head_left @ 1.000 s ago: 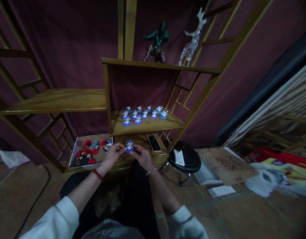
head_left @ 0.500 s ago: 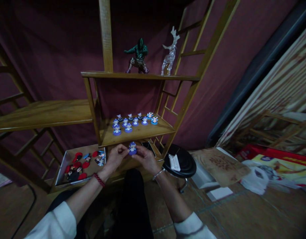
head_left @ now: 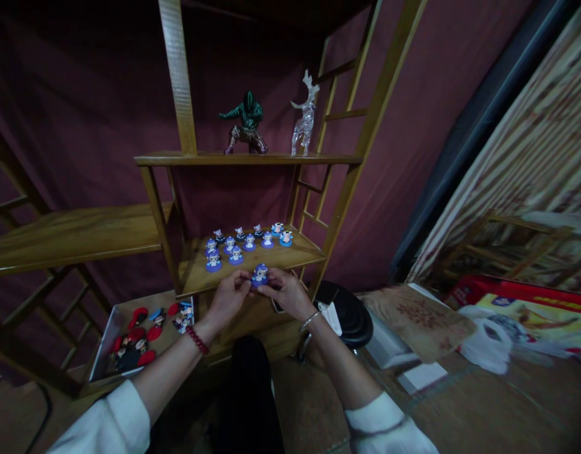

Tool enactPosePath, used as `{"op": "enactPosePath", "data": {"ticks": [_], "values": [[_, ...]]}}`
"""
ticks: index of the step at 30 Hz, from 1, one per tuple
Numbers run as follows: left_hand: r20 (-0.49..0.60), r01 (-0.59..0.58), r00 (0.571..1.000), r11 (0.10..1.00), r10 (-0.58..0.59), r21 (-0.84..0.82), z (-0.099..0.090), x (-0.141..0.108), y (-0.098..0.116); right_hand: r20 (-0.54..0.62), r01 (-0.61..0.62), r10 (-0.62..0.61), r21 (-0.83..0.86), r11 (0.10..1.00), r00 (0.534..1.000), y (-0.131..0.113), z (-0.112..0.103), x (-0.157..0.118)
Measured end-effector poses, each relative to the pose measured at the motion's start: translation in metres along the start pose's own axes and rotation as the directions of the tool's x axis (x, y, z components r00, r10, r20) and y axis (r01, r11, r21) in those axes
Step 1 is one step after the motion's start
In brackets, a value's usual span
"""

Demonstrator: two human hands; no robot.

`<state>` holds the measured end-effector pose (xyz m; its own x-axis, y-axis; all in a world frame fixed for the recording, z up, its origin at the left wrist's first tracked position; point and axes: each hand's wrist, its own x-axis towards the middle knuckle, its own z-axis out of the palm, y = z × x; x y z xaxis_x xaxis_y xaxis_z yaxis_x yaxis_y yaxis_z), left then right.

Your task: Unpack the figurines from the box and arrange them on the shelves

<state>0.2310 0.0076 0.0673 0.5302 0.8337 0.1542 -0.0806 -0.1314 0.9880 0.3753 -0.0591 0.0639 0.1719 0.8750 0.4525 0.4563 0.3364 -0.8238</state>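
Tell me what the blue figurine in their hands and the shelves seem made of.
The blue figurine looks like glossy moulded plastic or vinyl, going by its smooth shine. The shelves look like varnished wood, with visible grain and a warm sheen.

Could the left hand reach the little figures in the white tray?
Probably yes: the left hand is close beside the white tray, with nothing between them, though it is holding the blue figurine right now.
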Motion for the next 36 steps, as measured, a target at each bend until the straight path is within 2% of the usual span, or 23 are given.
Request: {"op": "enactPosePath", "data": {"ticks": [4, 7, 11, 16, 18, 23, 31, 36], "values": [[0.029, -0.059, 0.998, 0.995, 0.057, 0.085, 0.007, 0.003, 0.001, -0.005, 0.011, -0.011, -0.031, 0.999, 1.0, 0.005, -0.013, 0.01], [0.034, -0.129, 0.992, 0.961, 0.125, 0.245, 0.011, 0.002, 0.001, -0.039, 0.0, -0.002, -0.052, 0.999, 0.999, 0.014, -0.02, 0.019], [0.074, -0.325, 0.939, 0.79, 0.337, 0.519, 0.014, 0.001, 0.001, -0.056, -0.003, -0.001, -0.086, 0.996, 0.998, 0.029, -0.026, 0.033], [0.188, -0.439, 0.877, 0.578, 0.441, 0.688, 0.016, 0.002, -0.001, -0.013, -0.018, 0.017, -0.041, 0.999, 1.0, 0.039, -0.028, 0.047], [0.219, -0.45, 0.866, 0.508, 0.45, 0.735, 0.017, 0.004, -0.001, -0.016, -0.018, 0.017, -0.044, 0.999, 1.0, 0.042, -0.027, 0.051], [0.288, -0.446, 0.868, 0.38, 0.405, 0.81, 0.02, 0.01, -0.007, -0.011, 0.011, -0.012, -0.035, 0.999, 1.0, 0.049, -0.027, 0.059], [0.315, -0.406, 0.858, 0.159, 0.406, 0.9, 0.026, 0.014, -0.017, 0.006, 0.035, -0.035, -0.078, 0.996, 0.999, 0.059, -0.026, 0.074], [0.316, -0.39, 0.855, 0.108, 0.411, 0.914, 0.027, 0.02, -0.017, 0.038, 0.044, -0.041, -0.089, 0.995, 0.998, 0.064, -0.024, 0.082]]}}
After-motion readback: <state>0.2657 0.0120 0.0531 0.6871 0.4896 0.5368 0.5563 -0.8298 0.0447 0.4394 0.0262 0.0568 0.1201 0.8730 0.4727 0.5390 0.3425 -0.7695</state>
